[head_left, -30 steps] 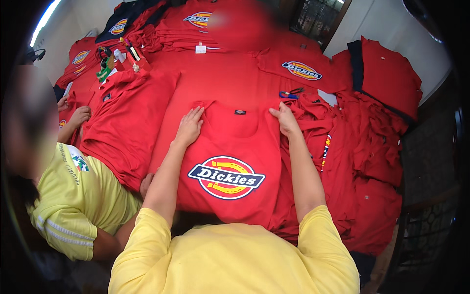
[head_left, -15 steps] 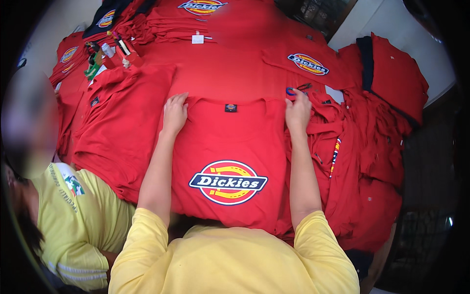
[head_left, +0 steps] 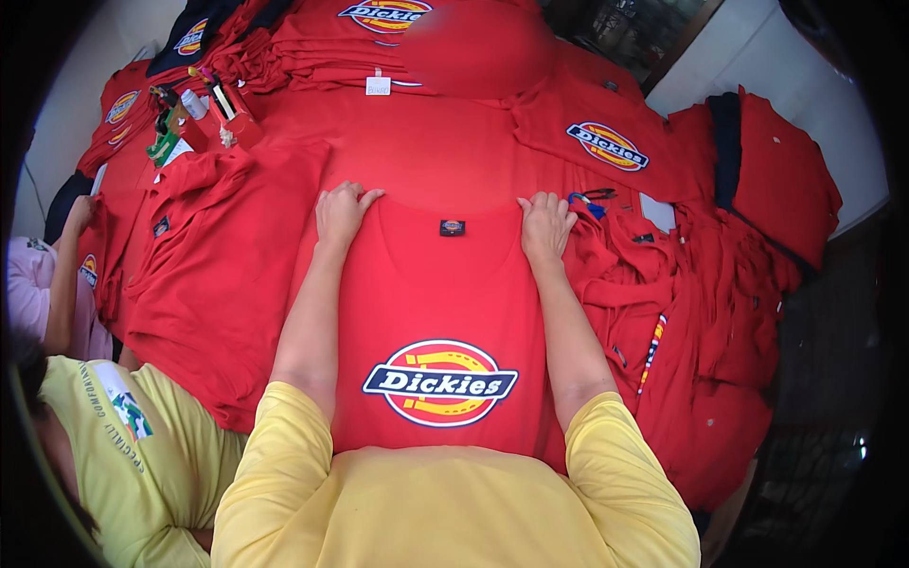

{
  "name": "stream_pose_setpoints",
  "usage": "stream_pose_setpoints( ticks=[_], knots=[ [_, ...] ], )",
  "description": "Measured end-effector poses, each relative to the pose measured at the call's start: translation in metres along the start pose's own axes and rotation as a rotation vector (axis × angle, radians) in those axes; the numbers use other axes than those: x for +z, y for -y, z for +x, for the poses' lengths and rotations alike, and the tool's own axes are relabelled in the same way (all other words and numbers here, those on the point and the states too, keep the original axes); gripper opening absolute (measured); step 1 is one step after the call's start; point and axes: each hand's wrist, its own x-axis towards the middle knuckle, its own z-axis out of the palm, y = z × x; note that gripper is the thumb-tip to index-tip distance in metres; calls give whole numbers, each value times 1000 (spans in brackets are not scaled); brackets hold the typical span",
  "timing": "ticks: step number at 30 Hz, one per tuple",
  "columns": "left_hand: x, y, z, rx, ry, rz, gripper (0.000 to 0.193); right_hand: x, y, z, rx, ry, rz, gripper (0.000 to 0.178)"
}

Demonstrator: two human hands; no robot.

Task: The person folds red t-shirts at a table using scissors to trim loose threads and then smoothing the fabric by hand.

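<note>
i've got both hands down flat on the red t-shirt (head_left: 440, 303) spread front-up in front of me, its round yellow, red and navy chest print (head_left: 440, 382) near my body and the collar with its small neck label (head_left: 453, 227) away from me. my left hand (head_left: 341, 212) rests palm-down at the left shoulder, fingers loosely spread and pressing, gripping nothing; my right hand (head_left: 546, 225) does the same at the right shoulder, fingers laid open on the cloth. to do this well, i'd judge, both palms should press evenly and draw outward from the collar so the shoulders lie square and no crease is trapped under the print. the shirt lies on a table covered in more red shirts: a loose heap (head_left: 691, 284) touching it on the right, a flat stack with the same print (head_left: 606, 144) beyond that, another stack (head_left: 379, 28) at the far edge. a small blue-handled tool (head_left: 589, 201), scissors or snips i can't tell, lies just beside my right fingertips and could snag a sleeve. far left, a cluster of markers and small tools (head_left: 194, 118). a co-worker in a yellow-green shirt (head_left: 142, 445) crowds my left elbow.
</note>
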Motion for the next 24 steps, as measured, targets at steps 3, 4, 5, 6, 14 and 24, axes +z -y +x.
stream_pose_setpoints(
  ticks=[3, 4, 5, 6, 14, 24],
  knots=[
    [8, 2, 6, 22, -44, 58, 44, -9, 2, 11, -45, -41, -49, 30],
    [8, 1, 5, 17, -35, 63, 44, -9, 3, 10, -43, -47, -52, 30],
    [8, 1, 2, 56, -78, 101, 41, -6, 4, 9, -58, -46, -47, 30],
    [6, -3, 3, 106, -124, 131, 38, -6, 2, 12, -66, -52, -49, 30],
    [7, -40, -53, 187, 94, -341, 25, -20, -28, 22, 48, -29, 68, 15],
    [-4, -46, -35, 140, 236, -293, 27, -12, -142, 72, 476, 431, 125, 24]
  ],
)
